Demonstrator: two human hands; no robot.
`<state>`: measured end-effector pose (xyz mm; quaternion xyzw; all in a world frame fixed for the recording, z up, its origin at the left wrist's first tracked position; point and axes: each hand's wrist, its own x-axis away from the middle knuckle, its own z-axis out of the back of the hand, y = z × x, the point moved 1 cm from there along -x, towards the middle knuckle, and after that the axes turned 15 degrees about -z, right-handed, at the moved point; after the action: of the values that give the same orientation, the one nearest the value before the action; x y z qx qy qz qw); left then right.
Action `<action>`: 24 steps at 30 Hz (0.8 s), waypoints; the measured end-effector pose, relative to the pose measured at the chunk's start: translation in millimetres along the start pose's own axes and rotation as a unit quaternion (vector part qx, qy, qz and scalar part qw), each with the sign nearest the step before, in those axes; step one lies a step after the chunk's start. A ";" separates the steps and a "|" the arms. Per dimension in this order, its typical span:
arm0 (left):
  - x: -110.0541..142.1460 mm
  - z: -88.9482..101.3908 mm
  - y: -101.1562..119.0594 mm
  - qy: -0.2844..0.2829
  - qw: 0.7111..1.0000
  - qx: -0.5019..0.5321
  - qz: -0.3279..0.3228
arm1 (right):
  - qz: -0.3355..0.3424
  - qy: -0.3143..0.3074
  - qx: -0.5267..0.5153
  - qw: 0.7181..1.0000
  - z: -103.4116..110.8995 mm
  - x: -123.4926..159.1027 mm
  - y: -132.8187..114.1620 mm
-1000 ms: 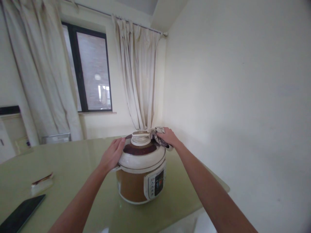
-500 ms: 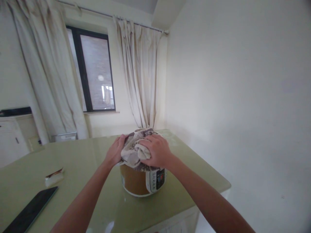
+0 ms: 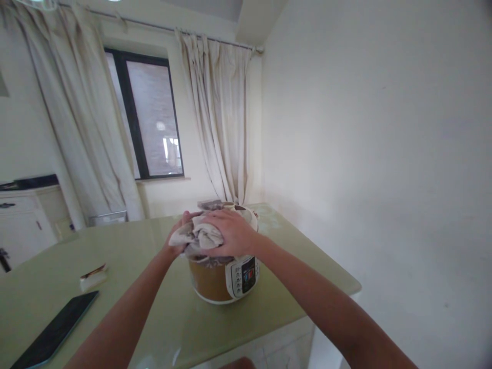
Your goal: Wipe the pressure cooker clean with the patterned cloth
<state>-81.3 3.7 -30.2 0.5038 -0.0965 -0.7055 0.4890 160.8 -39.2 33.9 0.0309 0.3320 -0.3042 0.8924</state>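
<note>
The right hand (image 3: 234, 234), clutching a crumpled grey-and-white cloth (image 3: 205, 234), has slid leftward across the round brown-and-white cooker (image 3: 210, 282) — the left hand (image 3: 177, 227) is half hidden, its grip unclear.

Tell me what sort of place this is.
Probably a room in a home, perhaps a dining area: an electric cooker stands on a green-topped table, pale curtains hang by the window, and a white cabinet stands at the far left.

Pale-green tabletop (image 3: 130, 246), glossy | brown-and-white cooker (image 3: 209, 283) upright | dark flat slab (image 3: 56, 328), well left | small whitish object (image 3: 93, 280) just beyond slab
</note>
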 end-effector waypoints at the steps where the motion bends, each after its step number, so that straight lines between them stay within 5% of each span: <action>1: 0.5 -0.4 2.6 -0.001 1.000 -0.009 0.002 | -0.009 0.011 -0.026 1.000 4.6 12.3 10.8; 4: 3.0 -1.2 11.1 -0.004 0.999 -0.038 -0.002 | -0.083 0.034 -0.065 0.994 14.6 41.5 53.7; 7: 4.9 -1.9 19.2 -0.008 0.998 -0.061 -0.008 | -0.242 0.076 -0.109 0.961 13.7 56.1 105.8; 10: 5.4 -2.9 24.2 -0.003 0.997 -0.075 -0.006 | -0.365 0.100 -0.159 0.912 4.5 54.6 144.7; 12: 5.3 -3.4 25.7 -0.001 0.997 -0.081 -0.005 | -0.382 0.097 -0.150 0.907 0.8 42.9 154.9; 19: 5.6 -1.7 30.6 -0.018 0.996 -0.082 0.001 | -0.401 0.024 0.014 0.916 8.8 -25.3 126.2; 24: 4.9 -1.2 31.9 -0.016 0.996 -0.082 -0.003 | -0.313 0.045 0.077 0.945 10.5 -3.7 68.3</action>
<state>-61.4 -15.7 -13.7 0.4508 -0.0443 -0.7206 0.5249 203.1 15.5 34.3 0.0075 0.3406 -0.5913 0.7310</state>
